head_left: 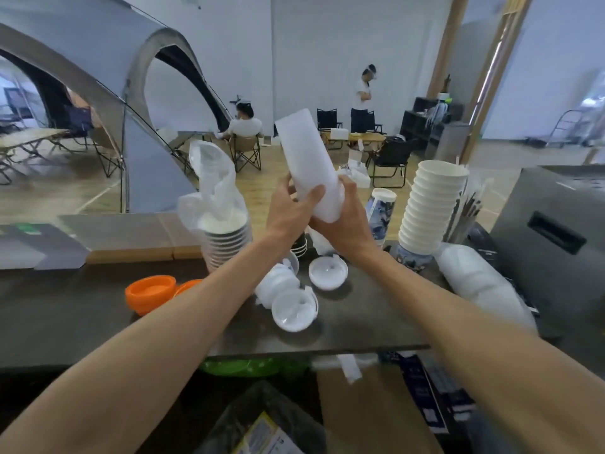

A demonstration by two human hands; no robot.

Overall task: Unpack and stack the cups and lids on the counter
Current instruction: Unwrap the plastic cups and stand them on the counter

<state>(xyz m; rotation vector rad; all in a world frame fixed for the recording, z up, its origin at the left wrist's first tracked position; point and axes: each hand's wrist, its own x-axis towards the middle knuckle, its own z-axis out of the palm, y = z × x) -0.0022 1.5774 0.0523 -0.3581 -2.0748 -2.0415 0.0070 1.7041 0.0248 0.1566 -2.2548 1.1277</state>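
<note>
Lid sleeve (306,162) held tilted at frame centre above table (65,309); left hand (288,208) and right hand (340,221) grip wraps its lower end. Step: unwrapping. Next likely: strip plastic, stack lids beside loose lids (294,309).

Both forearms reaching forward, left hand (288,208) and right hand (343,221) raised together, fingers curled

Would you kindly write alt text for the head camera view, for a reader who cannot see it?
Both hands, left hand and right hand, grip a tilted white sleeve of stacked items above a dark counter. On the counter lie loose white lids, orange lids, a bagged cup stack at left and a tall white cup stack at right.
</note>
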